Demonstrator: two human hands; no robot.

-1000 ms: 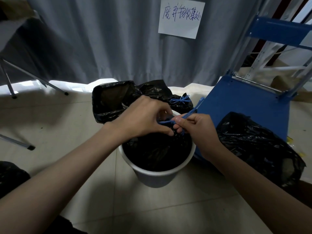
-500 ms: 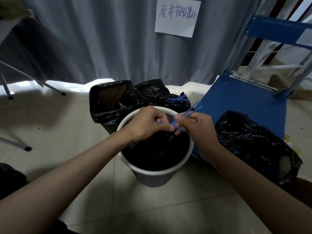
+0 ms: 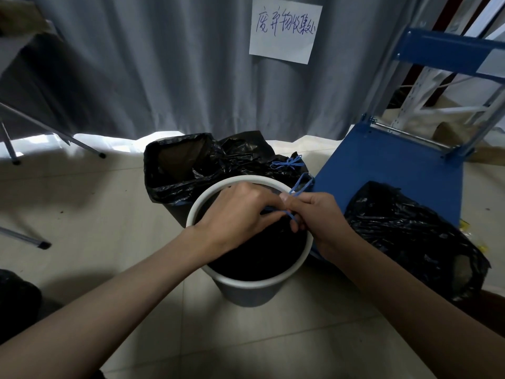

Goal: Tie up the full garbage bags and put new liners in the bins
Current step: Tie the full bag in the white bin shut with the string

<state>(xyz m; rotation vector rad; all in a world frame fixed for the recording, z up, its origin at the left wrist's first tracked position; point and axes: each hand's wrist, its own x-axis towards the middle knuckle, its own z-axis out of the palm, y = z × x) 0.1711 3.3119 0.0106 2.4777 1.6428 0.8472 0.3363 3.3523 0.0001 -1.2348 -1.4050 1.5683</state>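
A pale tiled floor [image 3: 114, 242] is backed by a grey curtain [image 3: 153, 67], to which a white paper sign [image 3: 285, 30] is fixed; handwritten blue characters are carried on it, but they cannot be read with certainty.

At the centre, a blue drawstring [image 3: 289, 214] is pinched between both hands directly over the black garbage bag [image 3: 259, 255], which is seated inside a white bin [image 3: 246, 285]. The fingers of the left hand [image 3: 240, 212] are curled together and clamped on the drawstring at its left end. The fingers of the right hand [image 3: 319, 217] are likewise closed on the drawstring, the two sets of fingertips being almost in contact. A loop of the same drawstring is seen rising up and away to the right of the right fingers, towards the bin's far rim. The bag's gathered neck lies just beneath the fingers, largely hidden by them.

Just beyond the fingers, behind the white bin, a second bin lined with a black liner [image 3: 177, 170] is stood open. Beside it, to the right, a tied black bag [image 3: 273, 165] is placed, closed by a blue bow.

To the right of the right fingers, a blue cart [image 3: 396, 170] is parked, its platform close against the white bin. A further black bag [image 3: 410, 236] is rested at the cart's near edge. Far to the left of the left fingers, metal legs [image 3: 82, 144] of a stand are set on the floor.
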